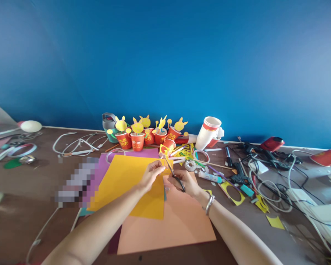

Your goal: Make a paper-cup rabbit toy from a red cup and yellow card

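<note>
While the left hand (151, 176) pinches a small yellow scrap (167, 166) between finger and thumb, the right hand (183, 183) grips the scissors (173, 173), fingers closed around the handles and blades right up against the scrap. Both hands work just above a yellow sheet (127, 184) lying over a peach sheet (165, 230), with a purple sheet (132, 153) tucked beneath its far edge. Straight ahead, red cups (138, 142) topped with yellow rabbit ears crowd against the blue wall (165, 55) — and off to the right, a tape roll (190, 165) and a glue gun (238, 176) sit near tangled cables (267, 191). A bracelet (209, 204) circles the right wrist.
</note>
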The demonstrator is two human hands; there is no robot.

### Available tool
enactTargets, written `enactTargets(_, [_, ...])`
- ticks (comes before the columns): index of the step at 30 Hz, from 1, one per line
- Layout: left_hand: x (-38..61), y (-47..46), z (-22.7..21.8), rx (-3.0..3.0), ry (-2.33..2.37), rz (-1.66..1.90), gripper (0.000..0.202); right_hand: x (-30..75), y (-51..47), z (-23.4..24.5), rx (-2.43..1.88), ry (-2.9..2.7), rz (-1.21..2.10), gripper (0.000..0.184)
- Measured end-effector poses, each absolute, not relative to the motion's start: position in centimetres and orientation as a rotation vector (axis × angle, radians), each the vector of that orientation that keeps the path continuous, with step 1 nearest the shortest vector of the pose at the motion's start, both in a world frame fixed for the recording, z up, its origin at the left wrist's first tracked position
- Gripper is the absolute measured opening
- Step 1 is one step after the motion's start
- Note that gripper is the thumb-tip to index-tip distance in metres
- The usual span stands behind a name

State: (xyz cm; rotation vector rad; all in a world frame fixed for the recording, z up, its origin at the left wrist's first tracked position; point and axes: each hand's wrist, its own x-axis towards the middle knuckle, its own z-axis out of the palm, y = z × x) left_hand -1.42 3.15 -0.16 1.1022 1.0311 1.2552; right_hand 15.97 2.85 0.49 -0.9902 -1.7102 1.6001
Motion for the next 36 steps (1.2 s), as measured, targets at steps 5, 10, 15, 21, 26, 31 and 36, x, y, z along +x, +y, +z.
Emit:
enactTargets(5, [-1.24, 2.90, 0.25, 1.102, 0.981, 1.246, 0.027, 15.77, 2.72, 0.37, -0.956, -1.697, 1.614, 0.029])
enactTargets(10, [-1.15, 2.75, 0.38, 1.089, 0.949, 1.195, 0.025, 15.66, 2.68, 0.66, -0.932, -1.692, 1.599, 0.032])
enactTargets(15, [-1.25, 2.91, 0.29, 1.116, 0.988, 1.208, 0.027, 15.80, 2.84, 0.84, -0.946, -1.704, 1.575, 0.037])
enactTargets(21, [-1.30, 3.01, 0.15, 1.111, 0.996, 1.218, 0.030, 15.96, 2.91, 0.72, -0.971, -1.721, 1.569, 0.035])
enactTargets(26, [-1.35, 3.07, 0.01, 1.103, 0.990, 1.222, 0.029, 16.07, 2.96, 0.53, -0.970, -1.717, 1.580, 0.034])
enactTargets(31, [-1.52, 3.20, -0.21, 1.127, 0.986, 1.228, 0.028, 16.17, 3.15, 0.35, -0.980, -1.712, 1.583, 0.034])
enactTargets(36, [-1.64, 3.23, -0.30, 1.163, 1.009, 1.255, 0.025, 16.33, 3.22, 0.26, -0.990, -1.728, 1.570, 0.035])
